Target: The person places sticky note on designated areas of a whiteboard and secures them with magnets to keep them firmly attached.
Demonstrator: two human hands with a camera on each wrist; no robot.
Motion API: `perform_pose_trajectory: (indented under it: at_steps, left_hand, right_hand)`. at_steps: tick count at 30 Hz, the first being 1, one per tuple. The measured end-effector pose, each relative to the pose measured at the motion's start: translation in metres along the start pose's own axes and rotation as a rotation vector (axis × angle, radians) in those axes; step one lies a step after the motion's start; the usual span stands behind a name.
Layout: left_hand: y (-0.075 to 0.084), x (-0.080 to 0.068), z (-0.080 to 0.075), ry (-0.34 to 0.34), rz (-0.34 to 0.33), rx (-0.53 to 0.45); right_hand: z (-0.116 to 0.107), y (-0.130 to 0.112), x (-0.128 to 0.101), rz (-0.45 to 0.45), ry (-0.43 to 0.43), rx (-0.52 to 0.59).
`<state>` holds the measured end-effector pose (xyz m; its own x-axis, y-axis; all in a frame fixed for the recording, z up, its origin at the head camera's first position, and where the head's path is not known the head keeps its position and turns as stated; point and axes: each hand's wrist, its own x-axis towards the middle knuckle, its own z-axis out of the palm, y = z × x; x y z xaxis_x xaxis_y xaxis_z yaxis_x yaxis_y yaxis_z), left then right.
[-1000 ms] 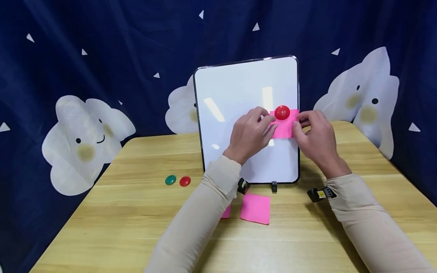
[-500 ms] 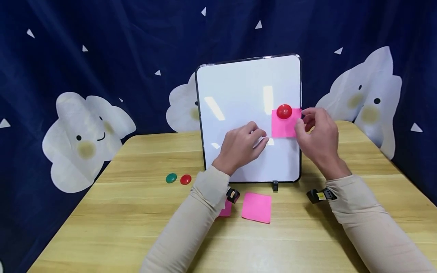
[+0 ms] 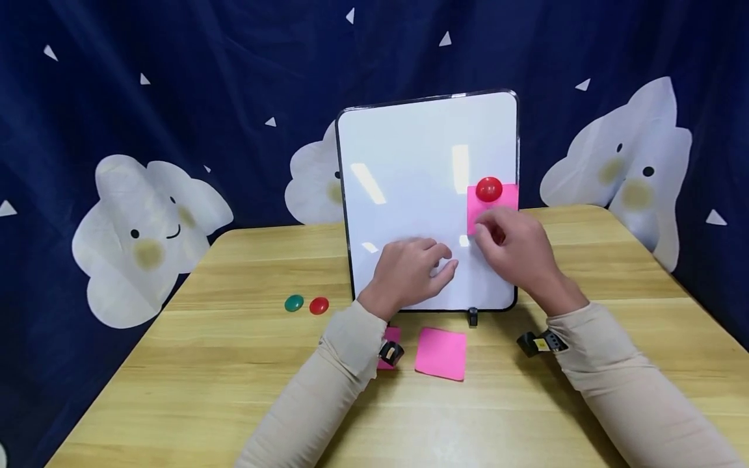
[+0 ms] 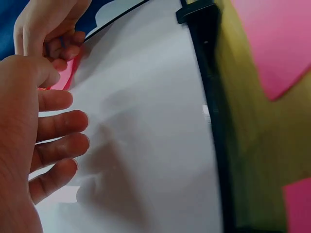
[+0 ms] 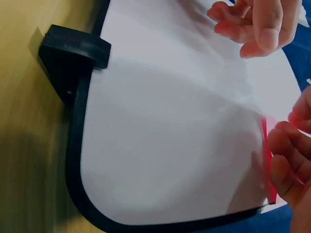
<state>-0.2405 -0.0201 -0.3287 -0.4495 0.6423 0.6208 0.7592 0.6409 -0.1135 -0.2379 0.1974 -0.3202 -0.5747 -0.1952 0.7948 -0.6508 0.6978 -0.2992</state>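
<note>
A white magnetic board (image 3: 409, 169) stands upright on the wooden table (image 3: 234, 383). A red magnet (image 3: 489, 189) pins a pink note (image 3: 503, 198) near the board's right edge. My right hand (image 3: 515, 250) hovers in front of the note's lower part, its loosely curled fingers (image 5: 286, 162) beside the note's edge (image 5: 268, 160); it holds nothing. My left hand (image 3: 412, 270) hangs relaxed before the board's lower middle, with its fingers (image 4: 58, 126) close to the white surface (image 4: 146, 136) and nothing in them.
A loose pink note (image 3: 441, 353) lies before the board, and another (image 3: 391, 338) is partly hidden under my left wrist. A green magnet (image 3: 294, 303) and a red magnet (image 3: 318, 305) sit to the left. A black foot (image 5: 73, 53) props the board. A dark blue curtain hangs behind.
Both hands have dropped away from the pinned note. The left moved down and left across the board; the right slid from the note's right edge to below it.
</note>
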Motion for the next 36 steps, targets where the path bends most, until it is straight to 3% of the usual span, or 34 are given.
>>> perform_pose_trajectory:
  at_steps: [9, 22, 26, 31, 36]
  left_hand:
    - [-0.003, -0.025, 0.0, -0.03, -0.013, -0.001]
    - [0.003, -0.05, -0.006, -0.127, 0.009, 0.023]
    - [0.006, -0.054, -0.006, -0.152, 0.015, 0.009]
    - [0.008, -0.061, -0.009, -0.194, -0.002, -0.01]
    - [0.009, -0.066, -0.01, -0.23, -0.038, -0.065]
  right_hand:
    - [0.012, -0.008, -0.006, -0.09, -0.113, -0.012]
    - [0.012, -0.028, -0.024, -0.027, -0.319, 0.0]
    - [0.006, -0.029, -0.036, -0.001, -0.348, -0.014]
    - [0.007, -0.03, -0.042, 0.002, -0.384, 0.003]
    - [0.012, -0.035, -0.043, 0.024, -0.482, 0.034]
